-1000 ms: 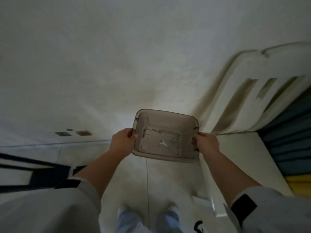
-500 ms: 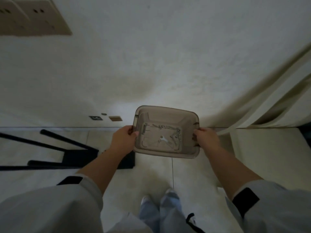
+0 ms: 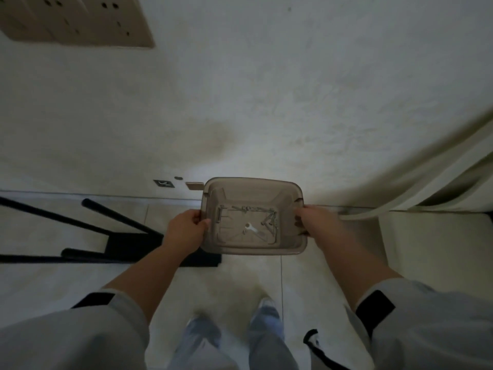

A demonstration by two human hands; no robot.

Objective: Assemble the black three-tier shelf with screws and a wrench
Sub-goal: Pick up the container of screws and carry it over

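Observation:
I hold a translucent brown plastic bin (image 3: 253, 188) in front of me above the floor. My left hand (image 3: 185, 231) grips its left rim and my right hand (image 3: 316, 222) grips its right rim. Inside the bin lie a small silver wrench (image 3: 250, 228) and several screws (image 3: 250, 208) along its bottom edges. The black shelf frame (image 3: 114, 236), with long black tubes, lies on the tiled floor to the left, partly under my left hand and the bin.
A white wall fills the upper view, with a beige socket panel (image 3: 77, 20) at top left. White furniture (image 3: 437, 236) stands at the right. My feet (image 3: 240, 324) are on the pale tiles below the bin.
The view has swung left: the white furniture slid toward the right edge, while the black shelf frame and the socket panel came into view. Both hands kept hold of the bin.

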